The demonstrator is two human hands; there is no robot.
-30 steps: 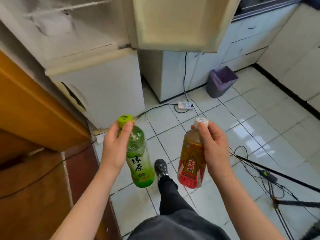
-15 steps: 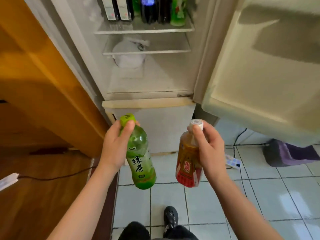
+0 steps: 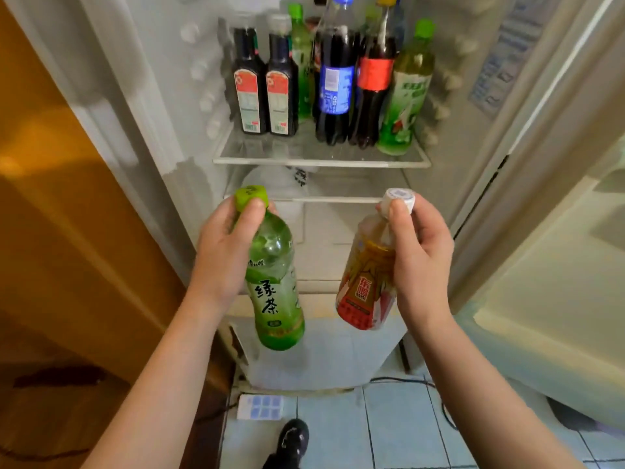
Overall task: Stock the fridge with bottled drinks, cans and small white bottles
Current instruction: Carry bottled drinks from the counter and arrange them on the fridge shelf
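My left hand (image 3: 225, 252) grips the neck of a green tea bottle (image 3: 275, 289) with a green cap; the bottle hangs below my fingers. An amber iced tea bottle (image 3: 367, 282) with a red label and white cap hangs from my right hand (image 3: 419, 255), which holds it near the cap. Both bottles are in front of the open fridge, below its glass shelf (image 3: 321, 157). On that shelf stand several bottles: two dark sauce-like bottles (image 3: 265, 86), a blue-labelled cola (image 3: 334, 82), a red-labelled cola (image 3: 373, 79) and a green tea bottle (image 3: 406, 93).
The fridge door (image 3: 558, 231) stands open at the right. A lower shelf holds a white plastic bag (image 3: 274, 184). An orange-brown wooden wall (image 3: 67, 214) is at the left. A power strip (image 3: 259, 407), cables and my black shoe (image 3: 292, 441) are on the tiled floor.
My view has swung up from the floor to the fridge interior, so the bottle shelf is in full view. Both hands keep holding their bottles and have come closer to the fridge.
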